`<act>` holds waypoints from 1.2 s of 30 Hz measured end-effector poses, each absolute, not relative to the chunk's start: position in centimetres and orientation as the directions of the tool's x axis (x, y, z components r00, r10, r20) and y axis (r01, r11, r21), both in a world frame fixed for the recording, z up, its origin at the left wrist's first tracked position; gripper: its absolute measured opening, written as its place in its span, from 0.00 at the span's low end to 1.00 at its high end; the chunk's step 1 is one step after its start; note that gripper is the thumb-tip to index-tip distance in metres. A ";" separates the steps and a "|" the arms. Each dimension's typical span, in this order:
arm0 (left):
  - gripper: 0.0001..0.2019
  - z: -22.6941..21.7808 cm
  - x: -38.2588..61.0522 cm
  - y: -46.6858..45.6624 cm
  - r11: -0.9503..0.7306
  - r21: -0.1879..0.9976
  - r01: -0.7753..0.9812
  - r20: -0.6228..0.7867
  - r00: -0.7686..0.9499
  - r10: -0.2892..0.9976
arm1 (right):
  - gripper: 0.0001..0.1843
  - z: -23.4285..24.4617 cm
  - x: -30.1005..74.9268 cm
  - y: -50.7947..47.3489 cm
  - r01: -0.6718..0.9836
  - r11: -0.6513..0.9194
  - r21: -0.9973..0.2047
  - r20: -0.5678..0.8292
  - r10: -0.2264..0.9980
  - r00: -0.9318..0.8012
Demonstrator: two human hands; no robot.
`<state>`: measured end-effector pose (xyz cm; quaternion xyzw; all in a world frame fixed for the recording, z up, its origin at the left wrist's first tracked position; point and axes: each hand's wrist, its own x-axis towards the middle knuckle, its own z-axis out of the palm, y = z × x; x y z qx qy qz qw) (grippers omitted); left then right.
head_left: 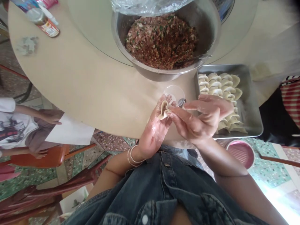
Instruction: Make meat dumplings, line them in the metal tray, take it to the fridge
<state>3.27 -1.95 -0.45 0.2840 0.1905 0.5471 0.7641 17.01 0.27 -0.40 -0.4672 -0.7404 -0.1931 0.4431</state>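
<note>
A half-folded dumpling [163, 110] rests on the fingers of my left hand [155, 132], its wrapper curved up around a bit of filling. My right hand [199, 117] pinches the wrapper's edge between thumb and forefinger, the other fingers raised. Just beyond both hands stands a small clear dish [174, 91], with a spoon [181, 102] partly showing beside it. Folded dumplings [215, 84] lie in rows in a metal tray [254, 115] to the right, partly hidden by my right hand. Ahead is a large steel bowl [150, 73] of minced filling [161, 40].
Clear plastic [150, 7] covers the bowl's far side, and the bowl stands on a glass turntable [93, 28]. A jar [49, 26] and crumpled tissue [27, 45] are at the far left. A seated person [18, 125] is on the left; a pink bin [241, 153] stands below right.
</note>
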 end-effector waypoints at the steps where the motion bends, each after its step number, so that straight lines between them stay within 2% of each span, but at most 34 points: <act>1: 0.23 -0.5 3.1 -1.8 0.235 0.655 -0.718 0.026 0.333 0.943 | 0.17 -0.3 17.0 0.2 0.866 0.491 -0.094 0.848 0.496 -0.189; 4: 0.22 -0.7 2.6 -1.6 0.213 0.702 -0.680 0.050 0.346 0.937 | 0.12 0.0 17.0 0.0 0.877 0.479 -0.041 0.843 0.487 -0.227; 6: 0.20 -0.9 2.4 -1.6 0.200 0.724 -0.660 0.055 0.344 0.937 | 0.10 0.2 17.0 -0.1 0.885 0.460 -0.066 0.817 0.534 -0.217; 8: 0.18 -1.2 2.4 -1.7 0.193 0.739 -0.646 0.047 0.335 0.941 | 0.15 0.2 17.1 -0.1 0.890 0.436 -0.136 0.797 0.582 -0.163; 10: 0.17 -1.2 2.4 -1.8 0.182 0.761 -0.622 0.050 0.336 0.940 | 0.23 0.1 17.4 0.0 0.880 0.430 -0.201 0.790 0.602 -0.114; 12: 0.17 -1.1 2.4 -1.8 0.178 0.781 -0.599 0.059 0.354 0.934 | 0.27 0.0 17.6 0.1 0.867 0.449 -0.218 0.776 0.618 -0.125; 15: 0.20 -0.9 2.5 -2.0 0.241 0.764 -0.599 -0.010 0.363 0.932 | 0.15 -0.1 17.7 0.2 0.841 0.498 -0.211 0.730 0.652 -0.202; 17: 0.26 -1.1 2.8 -2.2 0.265 0.750 -0.606 -0.041 0.358 0.933 | 0.07 0.0 17.4 0.0 0.823 0.507 -0.258 0.726 0.664 -0.181; 19: 0.32 -1.4 3.2 -2.5 0.236 0.772 -0.590 -0.004 0.366 0.930 | 0.06 0.2 17.1 -0.1 0.814 0.498 -0.299 0.752 0.648 -0.120; 23: 0.38 -1.6 3.9 -3.0 0.148 0.822 -0.550 0.098 0.392 0.915 | 0.13 0.2 16.6 -0.3 0.788 0.507 -0.349 0.761 0.644 -0.076; 27: 0.38 -1.1 4.0 -3.0 0.139 0.832 -0.538 0.062 0.339 0.939 | 0.29 0.2 16.7 -0.2 0.729 0.523 -0.443 0.686 0.720 -0.100; 28: 0.37 -1.0 4.0 -2.9 0.141 0.840 -0.523 0.056 0.344 0.937 | 0.30 0.2 16.7 -0.2 0.726 0.515 -0.456 0.676 0.731 -0.093; 33: 0.39 -0.9 3.7 -3.0 0.114 0.882 -0.457 0.057 0.345 0.937 | 0.10 0.9 16.5 -0.3 0.751 0.491 -0.441 0.662 0.743 -0.097; 36: 0.39 -1.2 3.6 -3.0 0.100 0.863 -0.495 0.085 0.337 0.938 | 0.07 1.4 16.5 -0.5 0.775 0.490 -0.399 0.632 0.760 -0.155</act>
